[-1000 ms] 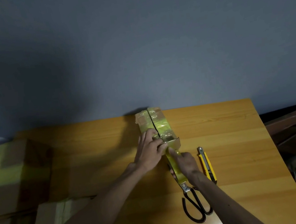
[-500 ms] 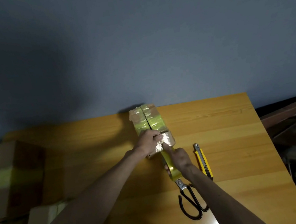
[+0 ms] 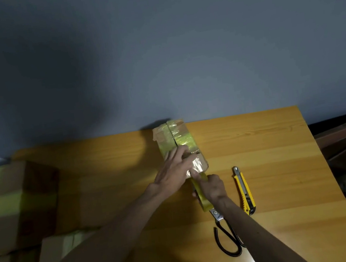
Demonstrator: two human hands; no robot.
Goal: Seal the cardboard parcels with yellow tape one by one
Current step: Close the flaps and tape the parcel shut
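Observation:
A narrow cardboard parcel [image 3: 175, 137], wrapped in yellow and clear tape, lies lengthwise on the wooden table [image 3: 271, 149]. My left hand [image 3: 174, 168] lies flat on the parcel's near end, fingers stretched out and pressing the tape down. Just below it, my right hand [image 3: 212, 186] grips the yellow tape roll [image 3: 202, 196]. A strip of tape runs from the roll up to the parcel's near edge, and the index finger points at that edge.
Black-handled scissors [image 3: 227, 237] lie under my right forearm. A yellow utility knife [image 3: 243, 189] lies to the right of it. Several taped cardboard boxes [image 3: 10, 206] are stacked at the table's left. The table's right edge borders dark clutter.
My left hand has opened from a curled grip to flat fingers on the parcel's near end. The right hand with the roll stays just below the edge. The view shifted slightly.

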